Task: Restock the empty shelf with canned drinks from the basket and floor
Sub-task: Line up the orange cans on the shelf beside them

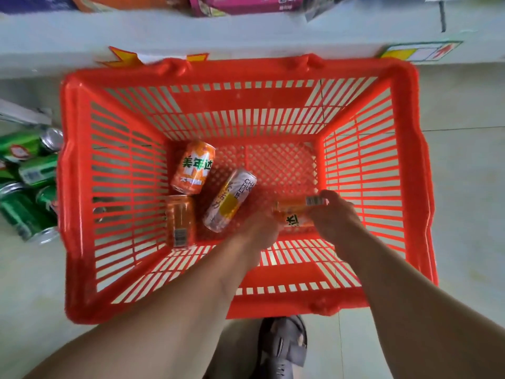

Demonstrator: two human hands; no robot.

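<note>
With both hands, the left hand [259, 231] and right hand [334, 214], gripping one orange can [296, 217] inside the basket [82, 187], a slip could dent it.

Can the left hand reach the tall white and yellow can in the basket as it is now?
Probably yes. The left hand is already down inside the basket, right beside the white and yellow can, and nothing lies over the can.

Held orange can [296, 216] — blurred, half-hidden by hands

Both forearms reach down; right hand [332, 214] fingers curled, left hand [262, 228] seemingly too.
</note>
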